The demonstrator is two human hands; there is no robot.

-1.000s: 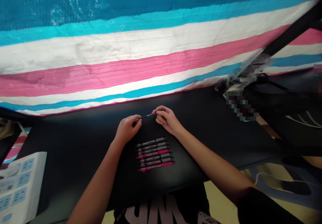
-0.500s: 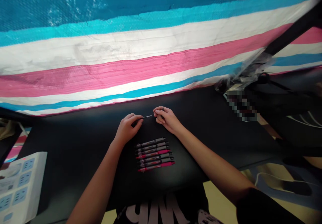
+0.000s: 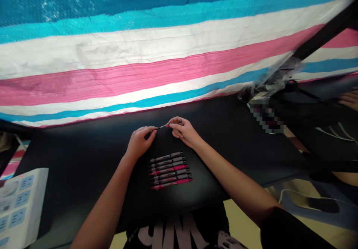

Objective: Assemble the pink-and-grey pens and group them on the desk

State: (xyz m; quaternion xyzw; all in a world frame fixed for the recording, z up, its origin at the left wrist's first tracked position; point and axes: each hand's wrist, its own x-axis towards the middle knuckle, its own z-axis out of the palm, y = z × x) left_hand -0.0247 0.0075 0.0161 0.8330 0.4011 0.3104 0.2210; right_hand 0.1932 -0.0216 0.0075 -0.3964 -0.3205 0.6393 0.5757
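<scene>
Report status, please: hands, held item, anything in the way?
Left hand gripping slim pen-like piece. Right hand at its pale end, grip unclear. Row of pens nearer the body, not between them.

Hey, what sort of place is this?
Probably a makeshift workstation: a blue, white and pink striped plastic sheet hangs beyond a flat black table, and a white multi-socket power block sits at left.

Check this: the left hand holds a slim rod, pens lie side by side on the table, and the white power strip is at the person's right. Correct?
No, the head view shows the white power strip at the person's left. The left hand, slim rod and pens are as you say.
</scene>
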